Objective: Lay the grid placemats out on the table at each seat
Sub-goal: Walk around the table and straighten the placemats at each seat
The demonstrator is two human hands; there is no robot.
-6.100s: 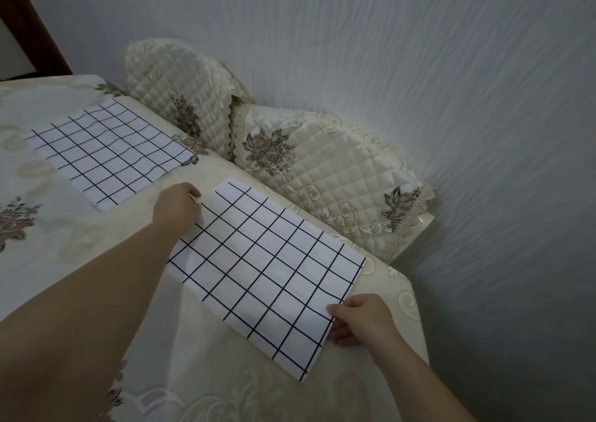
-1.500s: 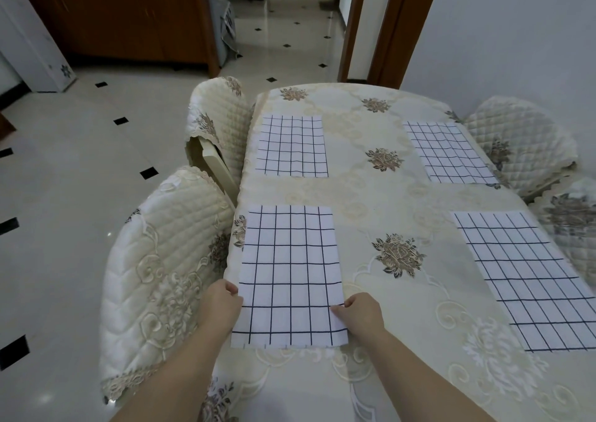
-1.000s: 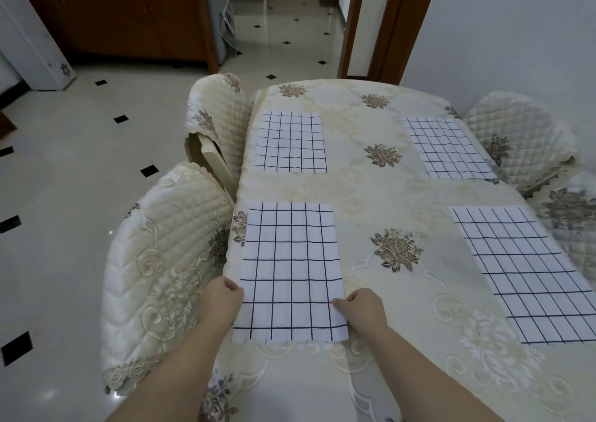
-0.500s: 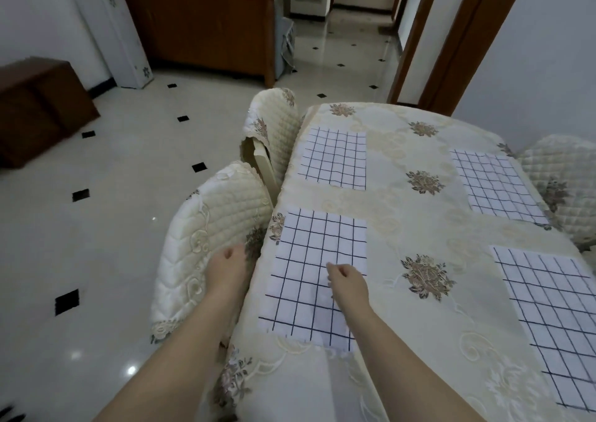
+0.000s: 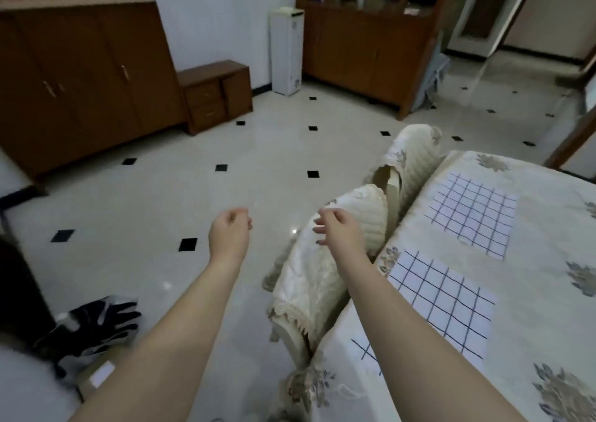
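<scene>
Both hands have lifted off the near grid placemat and swung away from the table, and the view has turned toward the open floor.

That placemat lies flat on the cream floral tablecloth at the table's left edge, untouched, with a second grid placemat farther along the same edge. The right hand hangs empty in the air over the quilted chair cover beside the near placemat, fingers loosely curled and slightly apart. The left hand hovers empty over the tiled floor, farther out from the table, fingers curled inward with the tips close together. A second covered chair stands beside the far placemat. Beyond the floor, well apart from the table, stand brown wooden cabinets and a low drawer unit.
</scene>
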